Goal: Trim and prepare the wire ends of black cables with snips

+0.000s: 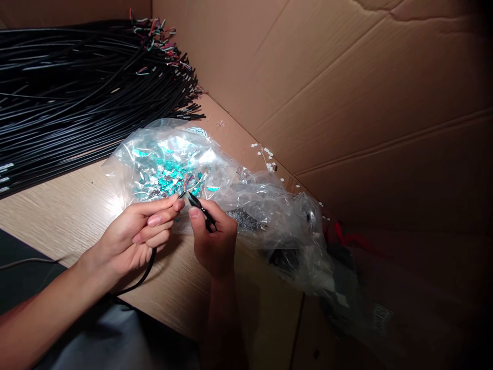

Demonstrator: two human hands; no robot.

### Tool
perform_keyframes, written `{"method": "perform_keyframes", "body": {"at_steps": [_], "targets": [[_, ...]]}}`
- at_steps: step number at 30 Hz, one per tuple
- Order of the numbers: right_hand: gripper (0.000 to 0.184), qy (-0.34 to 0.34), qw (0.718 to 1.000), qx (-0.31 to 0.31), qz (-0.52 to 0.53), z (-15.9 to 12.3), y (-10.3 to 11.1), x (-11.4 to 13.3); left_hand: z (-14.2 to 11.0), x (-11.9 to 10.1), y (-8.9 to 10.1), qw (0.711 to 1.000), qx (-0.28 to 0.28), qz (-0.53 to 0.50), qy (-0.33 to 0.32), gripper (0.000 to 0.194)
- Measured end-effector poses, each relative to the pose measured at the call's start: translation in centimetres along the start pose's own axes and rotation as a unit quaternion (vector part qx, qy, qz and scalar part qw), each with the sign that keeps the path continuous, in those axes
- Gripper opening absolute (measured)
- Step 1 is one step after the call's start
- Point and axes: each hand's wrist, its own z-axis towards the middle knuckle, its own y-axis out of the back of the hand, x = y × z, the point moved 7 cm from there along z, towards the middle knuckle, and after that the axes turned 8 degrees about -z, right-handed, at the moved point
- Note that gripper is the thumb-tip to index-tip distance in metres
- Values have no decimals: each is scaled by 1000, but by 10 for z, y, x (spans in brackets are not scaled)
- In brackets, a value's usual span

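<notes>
My left hand (134,234) pinches the end of a black cable (144,272) between thumb and fingers; the cable loops down under the hand toward my lap. My right hand (213,239) is closed around small black snips (200,208), whose tips meet the cable's thin coloured wire ends (188,182). Both hands hover just in front of a clear plastic bag (169,159) holding several teal pieces.
A large bundle of black cables (77,92) with stripped coloured ends lies at the back left on the wooden table (69,205). A cardboard wall (346,92) rises on the right. More crumpled clear bags (285,231) and small white bits (265,154) lie along it.
</notes>
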Motion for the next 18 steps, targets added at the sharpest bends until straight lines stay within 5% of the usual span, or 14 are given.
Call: {"method": "perform_keyframes", "body": {"at_steps": [11,18], "targets": [[23,7,999,18,36,2,-8,-2,-1,8,-1,993,7,-118,16,51],[23,-4,999,31,36,2,-6,-1,-2,11,-8,985,75,-150,47,46]]}}
